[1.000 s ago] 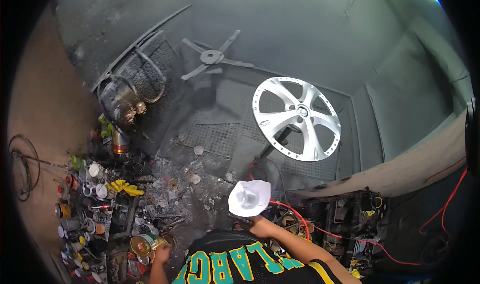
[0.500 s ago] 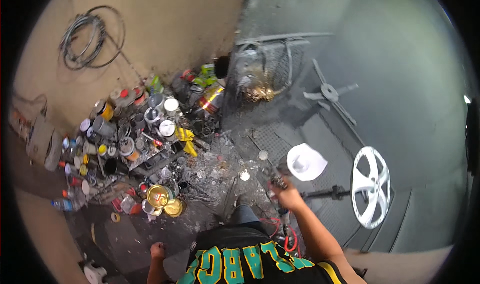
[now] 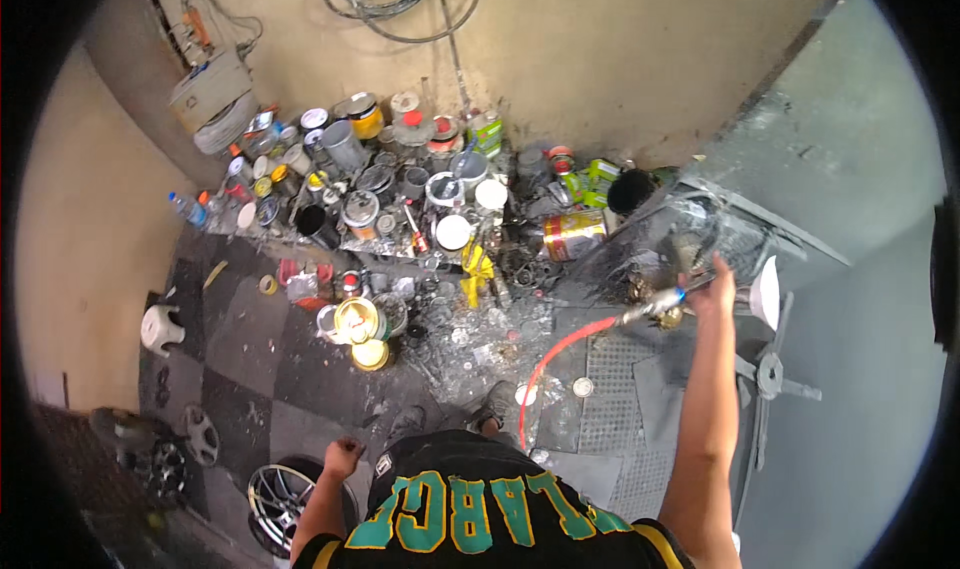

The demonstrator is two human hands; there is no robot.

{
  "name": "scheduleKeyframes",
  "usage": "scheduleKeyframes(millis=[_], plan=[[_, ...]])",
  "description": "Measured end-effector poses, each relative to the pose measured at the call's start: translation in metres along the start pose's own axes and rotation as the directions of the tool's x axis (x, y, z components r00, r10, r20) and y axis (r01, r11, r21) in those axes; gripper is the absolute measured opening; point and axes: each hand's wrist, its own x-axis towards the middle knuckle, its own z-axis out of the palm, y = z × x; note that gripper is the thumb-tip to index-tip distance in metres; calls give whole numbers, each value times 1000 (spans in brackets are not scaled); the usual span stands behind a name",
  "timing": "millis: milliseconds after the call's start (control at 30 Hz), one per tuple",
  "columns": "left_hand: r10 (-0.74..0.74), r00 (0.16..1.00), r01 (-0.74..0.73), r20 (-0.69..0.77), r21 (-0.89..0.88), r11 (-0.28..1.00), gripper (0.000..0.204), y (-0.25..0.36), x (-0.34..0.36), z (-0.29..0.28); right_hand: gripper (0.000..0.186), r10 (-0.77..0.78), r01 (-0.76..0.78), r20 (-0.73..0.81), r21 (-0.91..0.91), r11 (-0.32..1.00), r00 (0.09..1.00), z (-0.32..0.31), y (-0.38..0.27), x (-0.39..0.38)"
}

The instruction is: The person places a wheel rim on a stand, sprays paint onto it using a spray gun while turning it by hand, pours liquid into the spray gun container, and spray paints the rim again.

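Observation:
My right hand [image 3: 712, 287] is wrapped round a spray gun, reached out far to the right. The gun's white cup [image 3: 766, 294] shows just past the hand, partly hidden by it. From the handle's metal and blue fitting [image 3: 652, 305] a red air hose [image 3: 562, 347] curves down toward my body. My left hand [image 3: 344, 456] hangs low by my side with its fingers curled and nothing seen in them. Beneath and beside it lies a silver spoked car wheel [image 3: 278, 499], partly covered by my arm.
A bench [image 3: 405, 252] crowded with paint cans, cups and bottles runs along the wall. Gold-lidded cans [image 3: 359, 321] stand on the floor before it. A grey stand with crossed arms [image 3: 770, 375] is at right, a white stool [image 3: 162, 329] at left. A coiled hose [image 3: 400, 9] hangs above.
The view has swung left, so the white spoked wheel at right has left it. My right hand has moved outward and up with the spray gun, and the red hose now stretches out behind it.

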Motion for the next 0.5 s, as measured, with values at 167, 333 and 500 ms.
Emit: scheduleKeyframes(millis=[167, 333, 500], plan=[[2, 1000, -2, 2, -38, 999, 29, 19, -47, 37, 51, 152, -166, 132, 105, 980, 980, 43, -31, 93], [-9, 997, 13, 76, -43, 999, 27, 44, -91, 75, 49, 214, -228, 145, 88, 970, 966, 75, -37, 118], [279, 917, -361, 286, 291, 886, 36, -10, -99, 99, 48, 131, -134, 62, 48, 990, 989, 86, -28, 111]])
